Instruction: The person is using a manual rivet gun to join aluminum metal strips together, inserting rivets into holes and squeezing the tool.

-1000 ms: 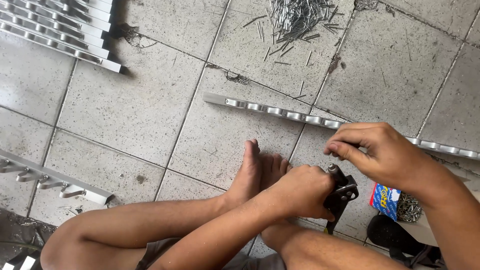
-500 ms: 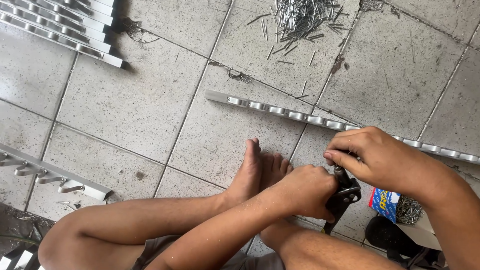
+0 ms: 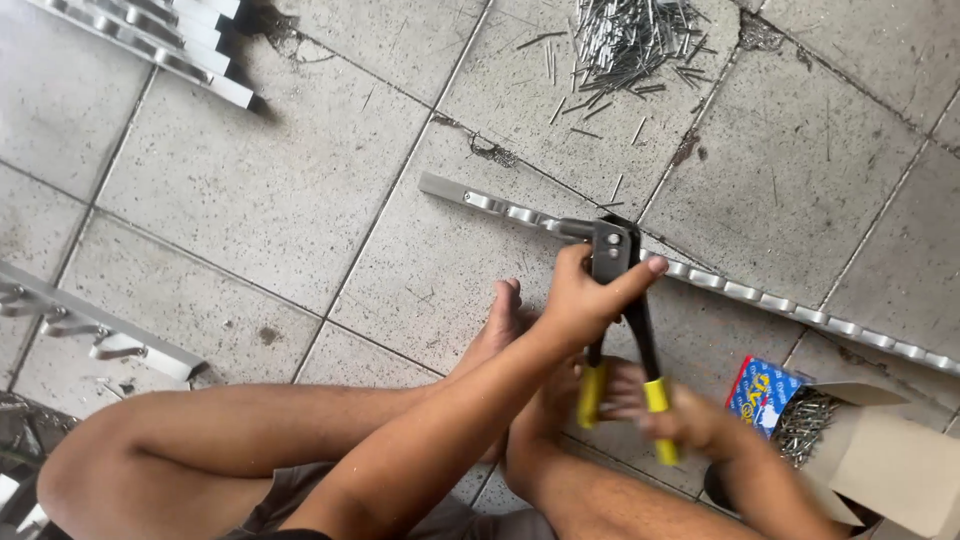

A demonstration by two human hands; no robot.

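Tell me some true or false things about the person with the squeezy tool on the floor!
1. The riveter has yellow handles. True.
2. The left hand holds the tool near its head. True.
3. The metal strip lies on a wooden table. False: it lies on the tiled floor.
4. The cardboard box is closed. False: it is open, with rivets inside.
5. The right hand is on the handles. True.
6. The person wears shoes. False: a bare foot shows.

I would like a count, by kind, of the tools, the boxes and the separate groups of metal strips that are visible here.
Hand riveter with yellow grips, held in the left hand and the right hand: 1
Open cardboard box of rivets: 1
Groups of metal strips: 3
Total: 5
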